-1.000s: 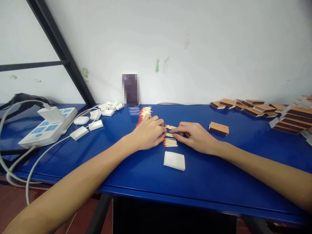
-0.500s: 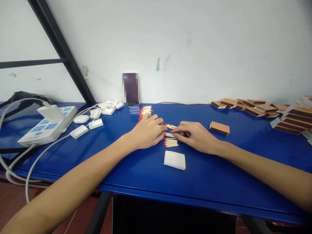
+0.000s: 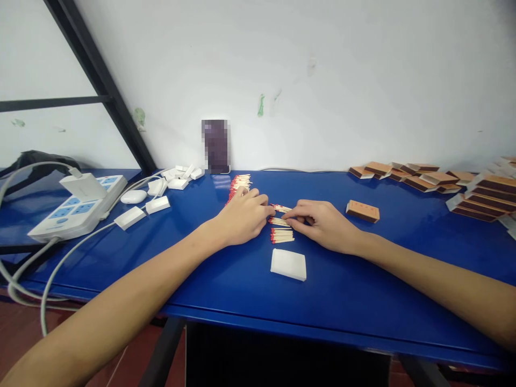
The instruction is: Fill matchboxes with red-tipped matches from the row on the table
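Red-headed matches [image 3: 282, 235] lie side by side in a small group, with two thinner groups just beyond. My right hand [image 3: 322, 224] has thumb and forefinger closed on the pale ends of the middle group of matches [image 3: 278, 221]. At the red heads of these groups rests my left hand [image 3: 244, 219], its fingers curled together; what they hold, if anything, is hidden. Behind it a long pile of matches [image 3: 241, 184] shows in part. Nearer to me lies a white matchbox tray [image 3: 288, 264], with no matches visible in it.
A closed matchbox [image 3: 363, 210] lies to the right. More matchboxes [image 3: 421, 180] are heaped by the wall, with a stack [image 3: 489, 196] at far right. Left are white trays [image 3: 130, 217], a power strip [image 3: 80, 209] with cables and a white case [image 3: 134, 196]. A dark pixelated panel [image 3: 216, 146] leans on the wall.
My left fingertips have drawn back slightly from the middle group, and its red heads now show. The right hand keeps its pinch there, nearly unmoved.
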`<act>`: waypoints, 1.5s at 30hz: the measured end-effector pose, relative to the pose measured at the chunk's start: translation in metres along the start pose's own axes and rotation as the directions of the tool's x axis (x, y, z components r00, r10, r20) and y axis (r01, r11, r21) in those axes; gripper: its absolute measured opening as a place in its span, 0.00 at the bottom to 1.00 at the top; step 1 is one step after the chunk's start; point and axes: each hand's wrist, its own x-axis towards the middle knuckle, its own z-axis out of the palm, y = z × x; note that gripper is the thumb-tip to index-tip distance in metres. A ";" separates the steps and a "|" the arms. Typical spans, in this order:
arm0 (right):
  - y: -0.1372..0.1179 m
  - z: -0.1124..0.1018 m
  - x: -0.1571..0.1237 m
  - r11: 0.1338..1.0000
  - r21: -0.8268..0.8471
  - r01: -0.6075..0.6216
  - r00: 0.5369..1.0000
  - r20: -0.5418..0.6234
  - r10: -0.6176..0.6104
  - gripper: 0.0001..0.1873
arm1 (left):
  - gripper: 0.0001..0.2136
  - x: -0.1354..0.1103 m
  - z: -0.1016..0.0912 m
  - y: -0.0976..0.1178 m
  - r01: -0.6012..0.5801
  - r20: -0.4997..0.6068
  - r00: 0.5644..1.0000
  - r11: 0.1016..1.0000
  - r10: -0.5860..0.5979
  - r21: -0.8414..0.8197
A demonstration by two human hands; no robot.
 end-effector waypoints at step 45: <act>0.002 0.000 0.004 0.988 -0.051 -0.143 0.987 -0.085 0.139 0.10 | 0.14 -0.003 -0.001 0.002 0.058 -0.013 0.998 0.998 -0.057 0.024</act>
